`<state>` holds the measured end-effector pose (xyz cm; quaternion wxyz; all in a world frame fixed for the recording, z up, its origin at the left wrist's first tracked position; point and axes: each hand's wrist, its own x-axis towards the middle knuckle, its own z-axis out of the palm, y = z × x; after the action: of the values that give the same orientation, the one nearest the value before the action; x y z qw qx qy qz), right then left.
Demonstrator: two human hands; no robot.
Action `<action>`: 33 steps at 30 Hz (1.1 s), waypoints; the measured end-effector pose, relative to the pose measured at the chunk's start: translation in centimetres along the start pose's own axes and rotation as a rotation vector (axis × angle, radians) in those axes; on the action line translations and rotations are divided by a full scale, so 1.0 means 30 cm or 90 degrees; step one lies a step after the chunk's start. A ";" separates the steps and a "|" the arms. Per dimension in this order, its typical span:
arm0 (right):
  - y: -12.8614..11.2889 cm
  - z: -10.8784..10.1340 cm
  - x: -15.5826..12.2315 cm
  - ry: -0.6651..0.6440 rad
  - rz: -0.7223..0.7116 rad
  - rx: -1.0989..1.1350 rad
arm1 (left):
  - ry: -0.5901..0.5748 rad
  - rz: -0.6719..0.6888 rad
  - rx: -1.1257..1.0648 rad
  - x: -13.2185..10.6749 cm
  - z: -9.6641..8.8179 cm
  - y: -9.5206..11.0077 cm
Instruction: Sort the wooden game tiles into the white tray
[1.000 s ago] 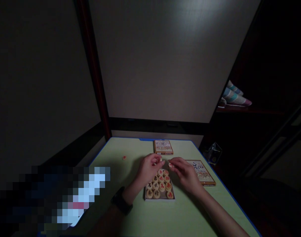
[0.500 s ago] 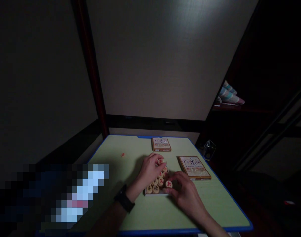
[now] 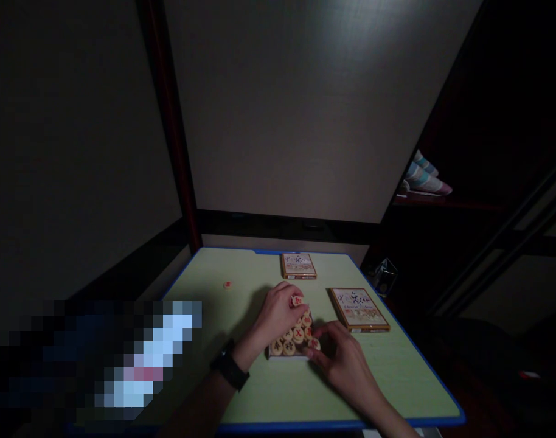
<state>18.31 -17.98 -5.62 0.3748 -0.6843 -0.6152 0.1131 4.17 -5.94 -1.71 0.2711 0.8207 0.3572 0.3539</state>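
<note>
Round Chinese chess pieces with red and black characters (image 3: 289, 347) fill much of a shallow open box (image 3: 291, 357) in the middle of the table. My left hand (image 3: 281, 311) reaches over the box's left side, a red-marked chess piece (image 3: 297, 300) pinched between thumb and fingers. At the near right corner of the box, my right hand (image 3: 339, 350) grips another red-marked piece (image 3: 313, 345) by its edges. Some pieces are hidden under my left hand. One loose red-marked piece (image 3: 227, 285) lies apart on the far left of the table.
The light green table (image 3: 260, 395) has a blue edge. Two flat boxes with Chinese chess covers lie on it, one at the back (image 3: 298, 266) and one on the right (image 3: 359, 309). Beyond stands a pale panel (image 3: 287, 121). A blurred patch covers the lower left.
The piece in my right hand has shifted slightly down and tilted at the box's near right corner. A red-marked piece just beyond it now shows more clearly. My left hand barely moved.
</note>
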 end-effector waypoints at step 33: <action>0.037 0.003 -0.014 -0.075 -0.034 0.155 | -0.018 0.021 -0.006 -0.003 -0.012 0.008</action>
<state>19.00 -18.29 -6.54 0.4211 -0.6092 -0.6359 0.2173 3.93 -6.07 -1.37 0.2739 0.8301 0.3385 0.3483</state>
